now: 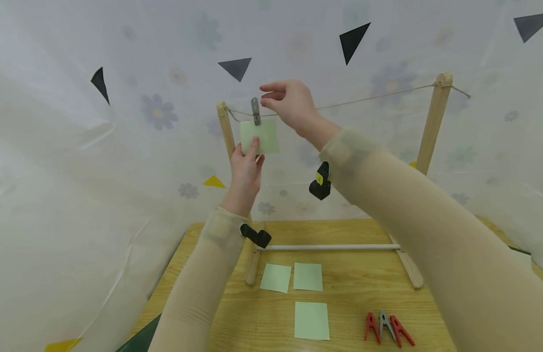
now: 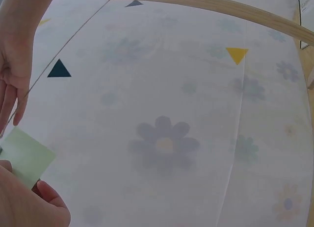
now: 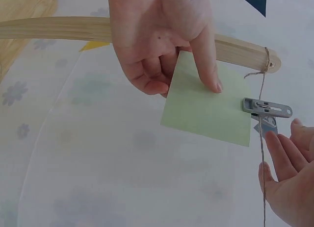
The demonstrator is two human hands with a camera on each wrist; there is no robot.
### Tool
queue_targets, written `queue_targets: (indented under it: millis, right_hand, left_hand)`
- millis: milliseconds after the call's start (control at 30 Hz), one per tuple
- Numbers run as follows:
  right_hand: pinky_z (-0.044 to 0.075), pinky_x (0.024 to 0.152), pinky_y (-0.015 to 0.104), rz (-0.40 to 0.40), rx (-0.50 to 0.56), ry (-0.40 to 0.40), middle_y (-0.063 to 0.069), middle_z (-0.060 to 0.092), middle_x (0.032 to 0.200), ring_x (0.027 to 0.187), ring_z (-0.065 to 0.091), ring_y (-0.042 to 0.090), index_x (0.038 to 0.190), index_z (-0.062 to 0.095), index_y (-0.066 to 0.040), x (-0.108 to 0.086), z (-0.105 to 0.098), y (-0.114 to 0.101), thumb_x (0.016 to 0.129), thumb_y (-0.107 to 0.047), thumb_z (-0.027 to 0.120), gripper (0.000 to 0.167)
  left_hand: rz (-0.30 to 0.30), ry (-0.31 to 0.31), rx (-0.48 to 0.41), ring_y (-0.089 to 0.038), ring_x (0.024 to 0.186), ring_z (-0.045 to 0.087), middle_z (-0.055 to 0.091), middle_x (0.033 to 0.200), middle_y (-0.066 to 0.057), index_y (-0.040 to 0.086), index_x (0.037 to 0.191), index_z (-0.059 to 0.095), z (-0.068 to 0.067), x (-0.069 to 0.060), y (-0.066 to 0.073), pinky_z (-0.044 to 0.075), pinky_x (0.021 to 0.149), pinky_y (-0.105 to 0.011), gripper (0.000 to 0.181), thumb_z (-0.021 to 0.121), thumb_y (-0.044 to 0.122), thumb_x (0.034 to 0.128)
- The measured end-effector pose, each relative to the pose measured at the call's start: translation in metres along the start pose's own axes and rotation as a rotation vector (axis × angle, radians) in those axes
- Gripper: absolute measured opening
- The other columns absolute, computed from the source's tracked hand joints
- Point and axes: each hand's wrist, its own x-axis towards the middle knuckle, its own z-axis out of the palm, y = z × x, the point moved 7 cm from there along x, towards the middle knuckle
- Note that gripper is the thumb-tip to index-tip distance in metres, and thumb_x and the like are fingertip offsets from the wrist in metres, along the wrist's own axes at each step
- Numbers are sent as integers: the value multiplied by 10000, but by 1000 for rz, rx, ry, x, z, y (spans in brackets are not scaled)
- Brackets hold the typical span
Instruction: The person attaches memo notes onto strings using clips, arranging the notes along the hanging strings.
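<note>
A square of pale green paper (image 1: 268, 138) hangs at the left end of a thin string (image 1: 377, 98), with a grey clothespin (image 1: 256, 111) clamped over its top edge. My left hand (image 1: 246, 172) pinches the paper's lower part, thumb in front and fingers behind, as the right wrist view also shows. Just right of the clothespin is my right hand (image 1: 294, 105), its fingers extended and apart from the pin. In the right wrist view the clothespin (image 3: 267, 108) straddles the string and the paper (image 3: 211, 112), while the right hand (image 3: 292, 180) holds nothing.
Two wooden posts (image 1: 434, 122) carry the string, joined low by a white rod (image 1: 328, 247). On the wooden table (image 1: 236, 318) lie several green paper squares (image 1: 312, 320), two red clothespins (image 1: 401, 331) and a grey clothespin (image 1: 386, 323). Behind hangs a flowered sheet (image 1: 174, 58).
</note>
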Motion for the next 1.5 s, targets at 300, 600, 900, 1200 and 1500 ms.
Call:
queue_targets:
  millis: [300,600,900,1200,1500]
  right_hand:
    - [509,959,225,-57,175,67,113,708,1194,1032,694,165,1270,666,-106,-7,-14,-3,965,-90,627,307]
    - [520,958,252,-76,134,21,101,730,1104,1017,703,206,1230,686,-112,-22,-15,0,942,-132,671,289]
    - [526,963,287,-82,87,-22,108,729,1088,937,708,128,1249,672,-103,-43,-24,16,947,-155,668,306]
    - [522,978,340,-56,-18,-33,109,734,1079,901,708,93,1263,670,-129,-63,-42,57,949,-215,672,326]
    - [563,877,287,-38,56,-64,-17,741,997,901,713,95,1266,666,-86,-90,-52,91,950,-132,661,320]
  left_hand:
    - [-39,27,-20,-115,839,563,575,1017,-9,31,1309,508,-4,2,-13,461,856,-255,381,629,172,976]
    - [-49,14,-4,-104,789,561,583,946,0,70,1173,533,-8,0,-17,468,847,-251,232,626,156,978]
    - [-75,-27,65,-111,824,563,597,1070,-64,20,1353,469,-15,-5,-26,478,833,-226,425,623,160,982]
    - [-115,-95,176,-152,932,563,588,1152,-67,36,1442,429,-31,-15,-44,467,868,-247,486,594,158,1001]
    - [-134,-158,299,-163,988,574,604,1201,-73,46,1431,433,-36,-35,-59,456,936,-298,458,573,169,1013]
